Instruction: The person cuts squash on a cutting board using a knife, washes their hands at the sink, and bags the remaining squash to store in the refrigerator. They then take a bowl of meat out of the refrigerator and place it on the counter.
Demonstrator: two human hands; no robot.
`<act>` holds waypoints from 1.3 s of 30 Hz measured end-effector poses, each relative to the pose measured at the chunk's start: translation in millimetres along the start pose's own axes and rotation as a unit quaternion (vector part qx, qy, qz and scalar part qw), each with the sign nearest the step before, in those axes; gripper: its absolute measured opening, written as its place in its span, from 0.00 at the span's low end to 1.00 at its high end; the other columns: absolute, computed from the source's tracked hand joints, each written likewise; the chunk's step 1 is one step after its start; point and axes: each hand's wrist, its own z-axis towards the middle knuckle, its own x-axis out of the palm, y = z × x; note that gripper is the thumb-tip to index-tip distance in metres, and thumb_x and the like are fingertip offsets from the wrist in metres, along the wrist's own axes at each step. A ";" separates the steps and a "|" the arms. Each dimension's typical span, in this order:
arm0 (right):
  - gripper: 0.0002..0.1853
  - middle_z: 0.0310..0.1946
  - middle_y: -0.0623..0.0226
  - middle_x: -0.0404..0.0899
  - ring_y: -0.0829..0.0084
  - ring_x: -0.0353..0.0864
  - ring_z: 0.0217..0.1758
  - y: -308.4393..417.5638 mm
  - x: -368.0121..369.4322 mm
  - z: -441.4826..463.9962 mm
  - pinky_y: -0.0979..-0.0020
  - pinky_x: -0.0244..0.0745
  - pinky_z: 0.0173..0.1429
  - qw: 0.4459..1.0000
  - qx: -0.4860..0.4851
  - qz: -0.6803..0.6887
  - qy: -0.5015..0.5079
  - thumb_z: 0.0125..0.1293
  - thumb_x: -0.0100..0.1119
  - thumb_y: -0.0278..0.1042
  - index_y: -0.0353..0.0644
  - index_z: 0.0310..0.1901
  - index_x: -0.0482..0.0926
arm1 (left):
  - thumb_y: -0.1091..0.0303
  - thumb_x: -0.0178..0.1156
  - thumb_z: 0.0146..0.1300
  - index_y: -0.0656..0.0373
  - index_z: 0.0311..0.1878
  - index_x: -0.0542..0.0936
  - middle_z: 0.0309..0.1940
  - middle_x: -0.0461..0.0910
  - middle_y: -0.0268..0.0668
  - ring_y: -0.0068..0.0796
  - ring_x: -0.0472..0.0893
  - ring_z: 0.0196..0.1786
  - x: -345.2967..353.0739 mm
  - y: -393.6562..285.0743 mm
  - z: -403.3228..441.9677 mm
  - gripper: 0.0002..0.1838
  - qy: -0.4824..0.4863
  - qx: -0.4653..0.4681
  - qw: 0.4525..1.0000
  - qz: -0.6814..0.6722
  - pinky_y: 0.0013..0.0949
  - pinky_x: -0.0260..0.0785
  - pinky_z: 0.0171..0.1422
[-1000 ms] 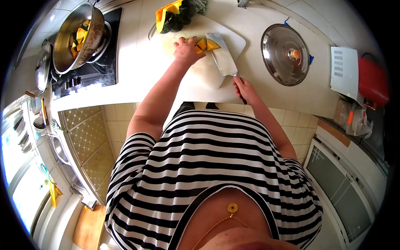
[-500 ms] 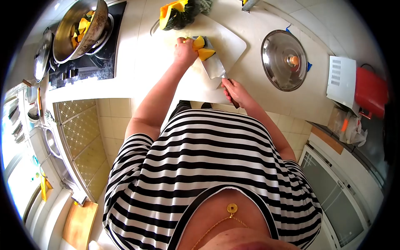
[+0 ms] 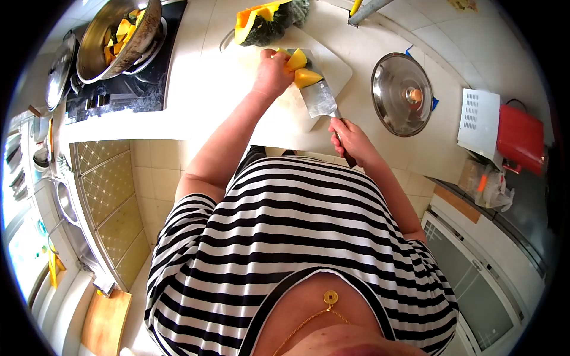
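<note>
From my head view, my left hand's (image 3: 274, 74) fingers curl against the pumpkin pieces (image 3: 307, 78) on the cleaver (image 3: 320, 99), over the bench's (image 3: 205, 89) cutting board (image 3: 335, 66); whether they pinch any, I can't tell. My right hand's (image 3: 354, 142) fingers are clamped round the cleaver's handle.

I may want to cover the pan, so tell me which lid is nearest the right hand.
The lid with the orange-brown knob, on the counter beside the right hand; the other lid is far left, past the stove.
</note>
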 end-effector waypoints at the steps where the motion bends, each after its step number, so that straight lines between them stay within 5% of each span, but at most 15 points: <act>1: 0.18 0.19 0.75 0.65 0.84 0.62 0.16 6.3 1.3 -6.4 0.79 0.61 0.21 1.000 0.003 0.007 0.001 0.69 0.45 0.52 0.42 0.37 0.68 | 0.69 0.65 0.45 0.62 0.46 0.78 0.47 0.74 0.50 0.46 0.71 0.55 -4.1 -1.9 2.6 0.21 -0.001 0.001 1.000 -0.002 0.36 0.67 0.59; 4: 0.18 0.19 0.75 0.65 0.84 0.62 0.16 31.5 3.5 -19.6 0.79 0.62 0.20 1.000 -0.003 0.007 0.004 0.69 0.45 0.52 0.42 0.37 0.68 | 0.68 0.65 0.46 0.61 0.46 0.78 0.48 0.73 0.51 0.47 0.71 0.54 -20.1 -9.1 16.5 0.20 -0.010 0.022 0.999 0.024 0.36 0.67 0.59; 6: 0.19 0.19 0.74 0.65 0.83 0.61 0.15 58.8 9.9 -29.5 0.79 0.60 0.20 1.000 -0.025 -0.001 0.007 0.70 0.43 0.52 0.42 0.37 0.68 | 0.64 0.66 0.46 0.62 0.40 0.80 0.39 0.77 0.51 0.47 0.71 0.51 -40.9 -15.2 26.3 0.17 -0.068 0.044 0.996 0.022 0.38 0.69 0.55; 11: 0.19 0.17 0.77 0.63 0.85 0.61 0.13 141.6 31.3 -16.5 0.80 0.60 0.17 0.995 -0.063 -0.065 0.051 0.69 0.45 0.54 0.44 0.36 0.67 | 0.61 0.69 0.45 0.57 0.47 0.79 0.47 0.74 0.50 0.48 0.70 0.56 -117.7 -7.5 62.0 0.23 -0.108 -0.016 0.994 0.019 0.36 0.65 0.61; 13: 0.19 0.17 0.78 0.64 0.87 0.61 0.13 182.5 55.0 -5.0 0.81 0.59 0.16 0.988 -0.086 -0.107 0.071 0.69 0.45 0.55 0.45 0.36 0.67 | 0.60 0.70 0.44 0.57 0.46 0.80 0.43 0.78 0.49 0.46 0.74 0.51 -157.5 15.0 78.2 0.23 -0.188 0.021 0.977 0.098 0.37 0.68 0.57; 15: 0.20 0.17 0.80 0.64 0.88 0.61 0.13 221.0 84.8 11.9 0.81 0.59 0.17 0.976 -0.123 -0.133 0.123 0.68 0.46 0.56 0.46 0.35 0.67 | 0.61 0.70 0.43 0.57 0.45 0.80 0.30 0.82 0.45 0.40 0.82 0.34 -202.6 60.1 103.9 0.23 -0.247 0.072 0.953 0.157 0.35 0.74 0.44; 17: 0.19 0.17 0.75 0.65 0.82 0.62 0.14 258.9 123.7 30.9 0.75 0.62 0.19 0.962 -0.149 -0.167 0.159 0.69 0.46 0.52 0.42 0.36 0.67 | 0.62 0.70 0.44 0.56 0.47 0.80 0.31 0.83 0.42 0.38 0.82 0.32 -258.2 73.8 108.1 0.24 -0.235 -0.027 0.959 0.156 0.33 0.74 0.42; 20: 0.16 0.17 0.74 0.65 0.82 0.65 0.15 300.1 185.4 78.3 0.77 0.64 0.19 0.944 -0.159 -0.169 0.236 0.69 0.46 0.48 0.43 0.32 0.66 | 0.58 0.69 0.45 0.55 0.49 0.79 0.39 0.82 0.44 0.38 0.82 0.41 -325.0 135.0 116.4 0.26 -0.220 -0.107 0.962 0.124 0.33 0.73 0.48; 25: 0.17 0.18 0.74 0.67 0.82 0.65 0.15 320.8 237.9 106.6 0.77 0.68 0.21 0.953 -0.218 -0.180 0.112 0.68 0.47 0.49 0.42 0.32 0.68 | 0.54 0.64 0.49 0.51 0.51 0.78 0.43 0.81 0.42 0.38 0.80 0.47 -383.4 173.2 96.6 0.25 -0.233 -0.132 0.920 0.285 0.34 0.71 0.51; 30: 0.18 0.19 0.77 0.65 0.85 0.62 0.16 288.8 167.5 82.1 0.80 0.61 0.20 0.939 -0.250 -0.196 0.131 0.67 0.48 0.50 0.42 0.34 0.69 | 0.58 0.62 0.56 0.53 0.48 0.79 0.37 0.82 0.38 0.35 0.81 0.41 -337.1 115.2 34.5 0.17 -0.224 -0.005 0.939 0.259 0.33 0.72 0.46; 34: 0.17 0.19 0.76 0.65 0.84 0.61 0.15 219.5 83.3 45.1 0.80 0.58 0.21 0.936 -0.243 -0.251 0.046 0.67 0.48 0.48 0.39 0.38 0.71 | 0.68 0.66 0.52 0.54 0.44 0.79 0.33 0.79 0.37 0.30 0.79 0.30 -218.1 98.2 -20.6 0.15 -0.008 0.032 0.987 0.156 0.30 0.73 0.37; 39: 0.17 0.18 0.74 0.67 0.85 0.63 0.15 95.8 3.2 22.1 0.79 0.60 0.20 0.957 -0.226 -0.175 -0.054 0.69 0.46 0.46 0.38 0.38 0.72 | 0.71 0.61 0.51 0.58 0.46 0.75 0.42 0.75 0.44 0.45 0.76 0.46 -70.8 87.2 -36.2 0.17 0.143 0.087 0.982 0.088 0.41 0.70 0.51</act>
